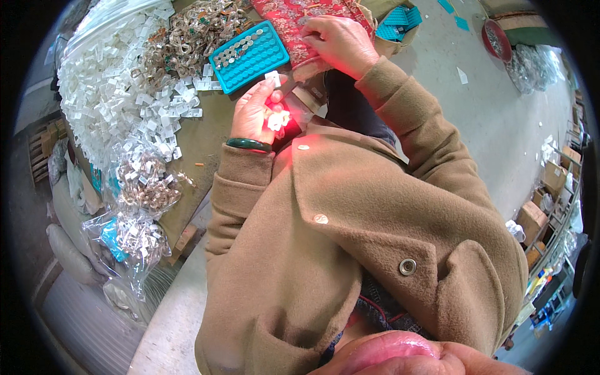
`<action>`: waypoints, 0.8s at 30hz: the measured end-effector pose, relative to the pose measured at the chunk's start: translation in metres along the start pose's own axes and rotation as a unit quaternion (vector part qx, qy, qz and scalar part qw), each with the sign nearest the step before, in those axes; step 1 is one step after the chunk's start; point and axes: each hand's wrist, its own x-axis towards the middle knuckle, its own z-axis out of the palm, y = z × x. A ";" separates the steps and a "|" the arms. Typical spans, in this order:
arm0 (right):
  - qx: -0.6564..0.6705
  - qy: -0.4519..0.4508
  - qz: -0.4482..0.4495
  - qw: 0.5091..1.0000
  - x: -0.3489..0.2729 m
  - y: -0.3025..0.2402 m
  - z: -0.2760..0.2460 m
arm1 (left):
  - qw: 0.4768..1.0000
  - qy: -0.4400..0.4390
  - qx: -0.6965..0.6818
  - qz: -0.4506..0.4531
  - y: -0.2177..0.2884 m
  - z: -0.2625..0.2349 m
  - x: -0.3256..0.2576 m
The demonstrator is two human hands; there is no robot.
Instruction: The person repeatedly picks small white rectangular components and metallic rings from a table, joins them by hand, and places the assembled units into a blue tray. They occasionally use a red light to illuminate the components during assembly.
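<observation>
Two hands work apart: left hand (259,112) cups small white clips (277,119) (red-lit), just below the teal tray (250,55); right hand (340,44) presses red cloth (294,19), beside the tray.

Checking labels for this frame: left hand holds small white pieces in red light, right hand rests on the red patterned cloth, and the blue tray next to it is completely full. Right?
Not quite. The head view shows the blue tray only partly filled: small pieces sit in a few rows at its upper left, and the other pockets are bare. The rest holds: the left hand holds small white pieces in red light, and the right hand rests on the red patterned cloth.
</observation>
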 end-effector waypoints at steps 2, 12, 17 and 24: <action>-0.033 0.011 -0.007 0.999 0.002 -0.005 0.010 | 1.000 0.002 -0.011 0.000 -0.002 -0.001 0.000; -0.051 0.009 -0.027 0.998 0.006 -0.005 0.015 | 0.999 -0.022 -0.030 -0.006 -0.003 -0.010 -0.002; -0.100 -0.014 -0.015 0.995 0.007 -0.007 0.018 | 1.000 -0.007 0.002 0.003 -0.003 -0.007 -0.006; -0.032 0.053 -0.041 0.997 0.004 -0.002 0.018 | 1.000 -0.001 -0.022 0.000 -0.005 -0.010 -0.011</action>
